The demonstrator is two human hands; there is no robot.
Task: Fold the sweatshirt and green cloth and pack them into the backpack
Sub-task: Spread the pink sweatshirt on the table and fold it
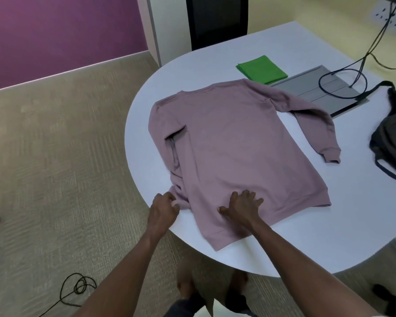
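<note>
Mauve fabric fills the middle of the view, and both hands work at its near edge. The left hand (164, 205) has its grip curled and pinching the bunched cuff of the left sleeve of the sweatshirt (229, 143), at about 7 o'clock of the garment, close to the edge of the surface (318, 227). The right hand (244, 205) has its grip spread, with the fingers straight and pressed flat on the hem area, at about 6 o'clock of the garment, just beside the left hand. The sweatshirt lies flat on the white rounded surface, with its collar toward 12 o'clock and its hem toward the person. The left sleeve lies along the body side and is wrinkled near the cuff; the right sleeve goes out toward 3 o'clock and bends down, with its cuff resting on the surface. The green cloth (261, 69) lies already folded at about 1 o'clock from the sweatshirt, near it but apart. Beside the cloth, a grey flat panel (316, 88) lies under the shoulder of the right sleeve, and black cables (343, 74) loop over it. The backpack (392, 136), dark grey, stands at 3 o'clock near the right frame border, well apart from the hands.
</note>
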